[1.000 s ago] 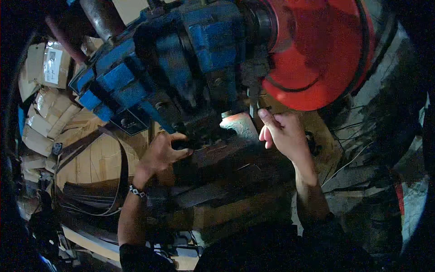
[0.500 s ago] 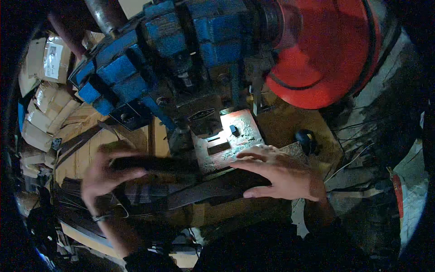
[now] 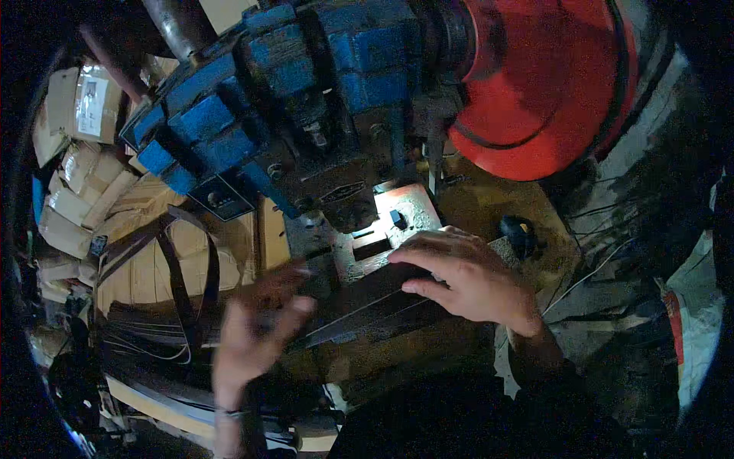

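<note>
My right hand point(image 3: 474, 279) lies over a long dark strap point(image 3: 371, 302), fingers bent on its far edge and thumb on its near edge. The strap runs leftward, along the front of a bright-lit metal plate point(image 3: 417, 203) on a blue press point(image 3: 367, 69). A small dark block point(image 3: 397, 219) sits on that plate, beside a rectangular slot. My left hand point(image 3: 256, 329) is raised left of the strap, blurred by motion. Its thumb and fingers stand apart, with nothing visible between them.
A large red flywheel point(image 3: 550, 92) fills the upper right. Cardboard boxes point(image 3: 95, 103) pile up at the left, near looped dark straps point(image 3: 180, 268) and a bundle of strips point(image 3: 141, 333). A round black knob-like object point(image 3: 518, 236) lies right of the plate.
My left hand has moved right and nearer to me, uncovering the looped straps at the left. My right hand shifted slightly up, its fingers more bent.
</note>
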Demonstrator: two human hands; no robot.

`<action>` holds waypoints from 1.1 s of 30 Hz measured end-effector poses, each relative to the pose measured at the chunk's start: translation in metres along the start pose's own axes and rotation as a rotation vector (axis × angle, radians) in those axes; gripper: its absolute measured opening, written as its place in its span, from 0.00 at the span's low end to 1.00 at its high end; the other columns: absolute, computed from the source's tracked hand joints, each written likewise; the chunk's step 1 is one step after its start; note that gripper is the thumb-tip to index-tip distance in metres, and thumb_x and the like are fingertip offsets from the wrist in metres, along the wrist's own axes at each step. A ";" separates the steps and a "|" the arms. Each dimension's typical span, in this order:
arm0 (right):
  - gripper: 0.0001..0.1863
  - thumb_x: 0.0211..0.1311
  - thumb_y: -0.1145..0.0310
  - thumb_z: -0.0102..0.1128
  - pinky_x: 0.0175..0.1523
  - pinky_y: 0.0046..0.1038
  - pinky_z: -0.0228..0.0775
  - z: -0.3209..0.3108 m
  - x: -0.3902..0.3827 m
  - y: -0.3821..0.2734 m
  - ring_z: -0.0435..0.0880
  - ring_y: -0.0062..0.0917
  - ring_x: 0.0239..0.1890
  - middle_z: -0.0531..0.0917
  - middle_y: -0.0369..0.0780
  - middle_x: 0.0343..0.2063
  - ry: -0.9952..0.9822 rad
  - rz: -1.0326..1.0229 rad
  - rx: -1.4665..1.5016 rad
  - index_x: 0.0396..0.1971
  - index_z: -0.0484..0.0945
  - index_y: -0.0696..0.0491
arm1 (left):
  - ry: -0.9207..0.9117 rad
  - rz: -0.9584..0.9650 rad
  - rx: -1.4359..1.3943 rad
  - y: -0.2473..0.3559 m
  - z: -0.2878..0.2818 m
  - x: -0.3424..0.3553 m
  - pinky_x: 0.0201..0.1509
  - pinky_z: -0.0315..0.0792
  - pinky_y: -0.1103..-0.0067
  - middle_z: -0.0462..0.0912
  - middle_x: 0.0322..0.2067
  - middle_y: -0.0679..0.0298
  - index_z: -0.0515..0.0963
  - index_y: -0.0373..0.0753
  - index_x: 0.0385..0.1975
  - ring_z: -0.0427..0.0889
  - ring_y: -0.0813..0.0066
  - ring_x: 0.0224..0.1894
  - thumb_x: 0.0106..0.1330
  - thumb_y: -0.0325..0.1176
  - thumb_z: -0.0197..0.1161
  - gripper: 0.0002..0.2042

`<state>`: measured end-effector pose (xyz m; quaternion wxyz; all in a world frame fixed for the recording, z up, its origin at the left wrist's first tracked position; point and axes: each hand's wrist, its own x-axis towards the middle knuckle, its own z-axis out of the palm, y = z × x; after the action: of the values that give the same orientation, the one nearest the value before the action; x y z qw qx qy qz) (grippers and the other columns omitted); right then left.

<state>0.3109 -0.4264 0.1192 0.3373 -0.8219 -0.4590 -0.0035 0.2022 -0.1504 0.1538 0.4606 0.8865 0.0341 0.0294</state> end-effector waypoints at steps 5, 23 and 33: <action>0.19 0.61 0.62 0.65 0.54 0.38 0.71 0.015 0.012 0.022 0.80 0.41 0.50 0.82 0.44 0.43 0.033 0.030 0.119 0.50 0.77 0.53 | -0.142 0.090 -0.077 -0.019 0.028 0.015 0.48 0.75 0.75 0.84 0.40 0.57 0.75 0.34 0.56 0.81 0.73 0.43 0.60 0.32 0.73 0.24; 0.24 0.67 0.56 0.57 0.52 0.46 0.71 0.034 0.040 0.047 0.82 0.47 0.42 0.83 0.54 0.38 -0.284 0.225 -0.172 0.59 0.75 0.52 | -0.175 0.312 0.380 -0.063 -0.009 0.100 0.44 0.74 0.75 0.85 0.38 0.59 0.81 0.34 0.43 0.81 0.76 0.39 0.59 0.37 0.74 0.17; 0.26 0.62 0.58 0.62 0.66 0.46 0.59 0.041 0.023 0.062 0.68 0.50 0.62 0.74 0.53 0.55 0.085 -0.112 -0.323 0.58 0.75 0.52 | -0.259 0.131 0.273 -0.050 -0.001 0.111 0.45 0.73 0.75 0.84 0.37 0.60 0.81 0.32 0.43 0.80 0.75 0.40 0.60 0.39 0.73 0.18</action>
<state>0.3589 -0.4079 0.0609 0.2191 -0.8377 -0.4829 -0.1309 0.3114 -0.1107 0.1158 0.3340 0.9373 -0.0794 -0.0597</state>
